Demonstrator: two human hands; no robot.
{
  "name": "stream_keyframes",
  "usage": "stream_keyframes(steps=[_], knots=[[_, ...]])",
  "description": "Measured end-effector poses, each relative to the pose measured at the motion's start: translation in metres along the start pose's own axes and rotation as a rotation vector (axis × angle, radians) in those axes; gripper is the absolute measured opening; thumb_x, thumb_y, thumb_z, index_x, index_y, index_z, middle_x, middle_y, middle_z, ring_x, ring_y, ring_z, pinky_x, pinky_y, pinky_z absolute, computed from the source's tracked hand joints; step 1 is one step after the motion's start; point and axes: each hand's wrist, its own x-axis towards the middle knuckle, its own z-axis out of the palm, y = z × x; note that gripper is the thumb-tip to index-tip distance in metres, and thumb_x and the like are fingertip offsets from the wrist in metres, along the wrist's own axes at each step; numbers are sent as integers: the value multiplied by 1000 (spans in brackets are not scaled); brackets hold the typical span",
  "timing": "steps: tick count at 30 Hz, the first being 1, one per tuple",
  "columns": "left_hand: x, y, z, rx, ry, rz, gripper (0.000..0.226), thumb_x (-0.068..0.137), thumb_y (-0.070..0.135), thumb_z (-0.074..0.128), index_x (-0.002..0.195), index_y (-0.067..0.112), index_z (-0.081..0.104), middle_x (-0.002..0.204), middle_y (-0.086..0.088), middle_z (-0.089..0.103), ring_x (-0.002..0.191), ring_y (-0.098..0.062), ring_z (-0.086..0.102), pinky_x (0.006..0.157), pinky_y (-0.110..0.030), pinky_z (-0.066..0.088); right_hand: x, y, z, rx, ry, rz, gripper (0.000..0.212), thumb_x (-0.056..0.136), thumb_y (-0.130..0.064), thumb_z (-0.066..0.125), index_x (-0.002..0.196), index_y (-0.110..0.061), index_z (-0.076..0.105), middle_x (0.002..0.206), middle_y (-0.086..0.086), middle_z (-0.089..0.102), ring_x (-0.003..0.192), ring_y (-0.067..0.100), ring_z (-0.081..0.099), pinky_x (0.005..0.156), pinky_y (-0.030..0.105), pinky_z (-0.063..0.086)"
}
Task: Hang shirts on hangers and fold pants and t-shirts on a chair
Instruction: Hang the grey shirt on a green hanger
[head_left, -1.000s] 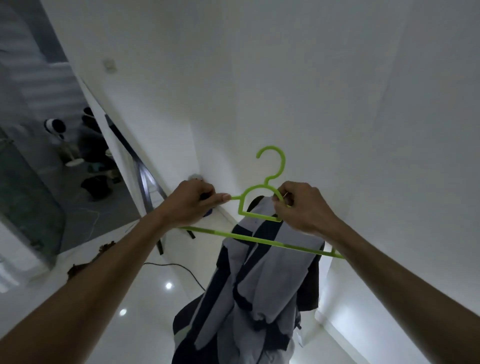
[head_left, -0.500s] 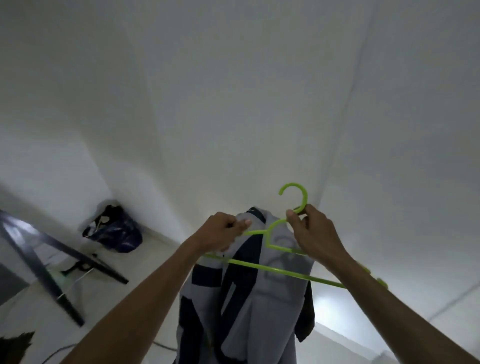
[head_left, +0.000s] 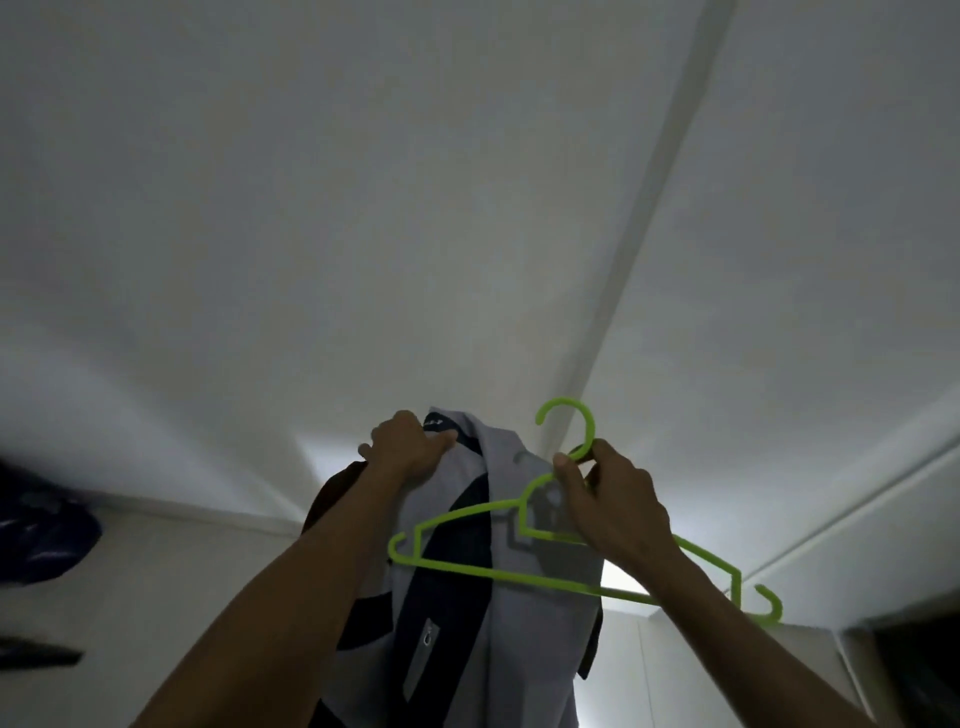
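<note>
Holding both arms raised, a person works a shirt (head_left: 524, 587) and a hanger (head_left: 467, 564) in front of a pale wall (head_left: 363, 208). The left hand (head_left: 408, 449) grips the top of the shirt, its fingers (head_left: 441, 441) curled over the grey cloth near the dark collar, so the garment hangs straight down below that hand. The shirt is grey with dark navy panels, and a small light tag shows low on its front.

To the right of those fingers, the right hand (head_left: 608, 499) pinches the neck of the bright green hanger just under its hook, thumb and forefinger closed on the thin plastic. The hook stands up above this hand, free of anything. The hanger's long bottom bar runs tilted, its left end lying across the front of the shirt below the left hand, its right end lower, beyond the right wrist. Whether the hanger has gone inside the shirt at all is hard to tell; it seems to lie in front of the cloth.

Far out to the left of the left hand, a dark blue bag (head_left: 47, 535) lies blurred at the foot of the wall.
</note>
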Motion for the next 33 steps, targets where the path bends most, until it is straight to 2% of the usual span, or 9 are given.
stream_keyframes(steps=[4, 8, 14, 18, 21, 23, 28, 30, 33], knots=[[-6, 19, 2, 48, 76, -13, 18, 89, 28, 60, 93, 13, 50, 94, -4, 56, 99, -30, 54, 94, -41, 31, -5, 1, -2, 6, 24, 8, 32, 97, -58, 45, 94, -28, 55, 70, -8, 58, 74, 16, 59, 62, 32, 42], [-27, 22, -15, -399, -42, 65, 30, 73, 28, 65, 60, 8, 47, 66, -9, 50, 73, -25, 55, 70, -35, 41, -16, -2, -16, 7, 19, 10, 34, 95, -60, 47, 93, -27, 54, 73, -9, 57, 81, 21, 56, 65, 33, 40], [-135, 45, -41, -958, -244, 281, 16, 94, -1, 58, 101, -7, 71, 107, -26, 71, 100, -40, 69, 92, -48, 54, -51, -21, -63, 18, 64, -29, 42, 85, -69, 48, 105, -32, 48, 85, -1, 65, 88, 27, 60, 74, 37, 44], [-222, 82, -70, -1022, -254, 438, 22, 84, 0, 61, 99, -15, 67, 101, -34, 68, 91, -42, 66, 86, -50, 51, -82, -41, -116, 97, -21, -145, 59, 82, -54, 62, 132, -33, 39, 91, -6, 64, 88, 22, 60, 71, 35, 42], [-297, 109, -93, -1024, -257, 521, 33, 77, 5, 60, 102, -15, 67, 101, -35, 66, 86, -39, 65, 82, -44, 52, -118, -49, -152, 257, -123, -232, 20, 79, -32, 73, 91, -26, 59, 58, -14, 56, 55, 5, 50, 57, 27, 37], [-341, 121, -104, -1013, -232, 565, 20, 77, 1, 60, 90, -7, 73, 90, -25, 69, 77, -35, 66, 74, -38, 55, -143, -49, -167, 362, -105, -234, 29, 81, -21, 70, 62, -18, 48, 48, -7, 46, 47, 12, 41, 54, 30, 34], [-460, 134, -106, -1047, -179, 582, 36, 88, 3, 60, 54, 13, 69, 54, -6, 62, 45, -18, 56, 52, -27, 44, -217, -45, -217, 484, 40, -274, 37, 84, -20, 64, 52, -18, 46, 49, -1, 47, 49, 18, 45, 52, 29, 35], [-502, 135, -105, -1181, -186, 506, 24, 85, 25, 67, 70, 6, 67, 62, -8, 60, 49, -19, 50, 52, -27, 37, -246, -47, -243, 505, 75, -328, 37, 83, -20, 63, 51, -19, 45, 49, -3, 46, 49, 18, 45, 52, 28, 34], [-545, 131, -111, -1267, -162, 376, 31, 95, 23, 46, 99, 2, 67, 87, -14, 68, 72, -25, 63, 62, -29, 56, -281, -53, -275, 511, 77, -443, 35, 83, -21, 62, 52, -18, 46, 49, -5, 46, 51, 18, 45, 53, 30, 35]])
